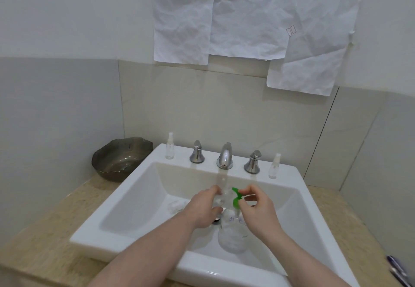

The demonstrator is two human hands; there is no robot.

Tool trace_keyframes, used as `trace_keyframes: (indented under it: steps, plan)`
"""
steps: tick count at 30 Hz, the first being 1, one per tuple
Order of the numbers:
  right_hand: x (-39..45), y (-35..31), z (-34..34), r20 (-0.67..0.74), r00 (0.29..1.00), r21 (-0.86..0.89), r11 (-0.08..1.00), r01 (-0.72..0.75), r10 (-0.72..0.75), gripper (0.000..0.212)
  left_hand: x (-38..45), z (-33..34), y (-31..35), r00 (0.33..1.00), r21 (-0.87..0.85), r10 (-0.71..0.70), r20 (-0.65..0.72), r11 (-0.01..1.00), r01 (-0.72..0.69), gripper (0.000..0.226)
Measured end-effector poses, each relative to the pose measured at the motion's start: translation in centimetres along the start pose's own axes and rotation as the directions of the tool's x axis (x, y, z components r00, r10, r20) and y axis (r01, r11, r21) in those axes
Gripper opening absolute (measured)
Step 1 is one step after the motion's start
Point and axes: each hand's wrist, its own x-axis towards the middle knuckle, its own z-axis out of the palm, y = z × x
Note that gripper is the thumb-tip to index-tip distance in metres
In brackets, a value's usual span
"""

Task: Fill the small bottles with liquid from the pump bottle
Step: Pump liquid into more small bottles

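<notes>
Both forearms reach in from six o'clock. Left hand (205,208) curls its fingers toward twelve in a grip; right hand (258,210), at its three o'clock, pinches thumb against forefinger.

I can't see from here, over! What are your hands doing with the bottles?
Left hand holds small clear bottle over sink. Right hand pinches green pump of pump bottle. Nothing blocking.
</notes>
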Motion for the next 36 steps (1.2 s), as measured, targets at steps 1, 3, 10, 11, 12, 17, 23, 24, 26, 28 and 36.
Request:
trace_keyframes:
  steps: [1, 3, 10, 11, 12, 17, 23, 24, 26, 28, 36]
  plan:
    - [0.0, 0.1, 0.0, -0.01, 1.0, -0.001, 1.0, -0.004, 0.004, 0.018, -0.1, 0.0, 0.1, 1.0, 0.003, 0.004, -0.001, 1.0, -0.004, 0.042]
    - [-0.2, 0.2, -0.1, -0.031, 1.0, 0.022, 1.0, 0.003, -0.002, 0.018, -0.2, 0.0, 0.3, 1.0, 0.01, 0.017, -0.003, 1.0, -0.017, 0.043]
    - [0.7, 0.3, -0.3, -0.043, 0.984, 0.374, 0.916, -0.146, 0.174, 0.017, 0.0, 0.0, 0.6, 0.998, 0.004, 0.039, -0.04, 0.999, -0.039, 0.045]
    - [0.9, 0.3, -0.2, -0.026, 0.978, 0.394, 0.902, -0.18, 0.206, 0.019, 0.1, 0.0, 0.6, 0.998, 0.003, 0.039, -0.045, 0.999, -0.039, 0.045]
    - [1.1, 0.3, 0.0, -0.011, 0.972, 0.407, 0.889, -0.209, 0.234, 0.02, 0.1, 0.0, 0.5, 0.998, 0.001, 0.041, -0.051, 0.999, -0.041, 0.045]
    - [2.1, 0.9, 0.9, 0.074, 0.937, 0.394, 0.853, -0.342, 0.342, 0.027, 0.3, 0.0, 0.2, 0.998, -0.007, 0.031, -0.062, 0.999, -0.032, 0.042]
    - [1.6, -0.1, 0.8, 0.29, 0.835, 0.326, 0.772, -0.546, 0.468, 0.042, 0.6, 0.1, 0.2, 0.995, -0.016, 0.045, -0.091, 0.999, -0.047, 0.04]
    - [1.6, 0.0, 0.8, 0.321, 0.817, 0.315, 0.76, -0.569, 0.479, 0.044, 0.6, 0.1, 0.1, 0.994, -0.017, 0.043, -0.096, 0.999, -0.045, 0.039]
    - [1.7, 0.0, 0.8, 0.348, 0.801, 0.301, 0.751, -0.588, 0.488, 0.045, 0.7, 0.1, 0.1, 0.993, -0.02, 0.044, -0.106, 0.999, -0.046, 0.039]
    - [1.9, 0.1, 0.7, 0.362, 0.788, 0.31, 0.733, -0.605, 0.498, 0.043, 0.7, 0.1, 0.1, 0.994, -0.004, 0.057, -0.098, 0.998, -0.058, 0.04]
    - [1.5, 0.1, 0.8, 0.355, 0.814, 0.385, 0.721, -0.576, 0.46, 0.037, 0.5, -0.1, 0.3, 0.995, 0.019, 0.053, -0.087, 0.998, -0.052, 0.04]
